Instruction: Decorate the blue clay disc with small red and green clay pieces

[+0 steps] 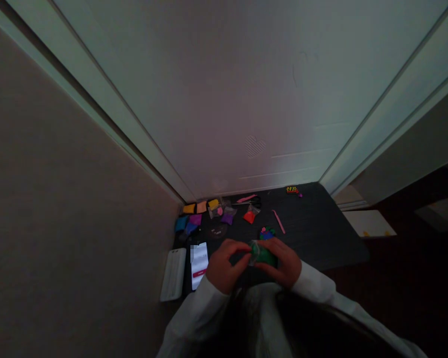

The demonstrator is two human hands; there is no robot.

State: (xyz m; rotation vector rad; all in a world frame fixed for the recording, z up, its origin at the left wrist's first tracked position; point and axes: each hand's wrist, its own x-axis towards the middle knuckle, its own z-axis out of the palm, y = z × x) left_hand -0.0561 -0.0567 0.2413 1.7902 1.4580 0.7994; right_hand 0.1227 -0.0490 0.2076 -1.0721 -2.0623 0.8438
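Observation:
Near the front edge of the dark table, both hands are closed on a small clear packet of green clay (264, 254). My left hand (226, 264) pinches the packet's left end between thumb and fingers. My right hand (283, 260) wraps round its right side with the thumb below. Just beyond the packet lies a small blue and green shape with a pink part (267, 232). A pink clay tool (279, 222) rests to its right, and a packet of red clay (250, 215) lies farther back.
Several coloured clay packets (189, 209) crowd the table's back left, with scissors (254, 202) beside them. A lit phone (199, 263) and a white case (173, 274) lie at the left. A small red and yellow piece (291, 190) sits near the wall (224, 99).

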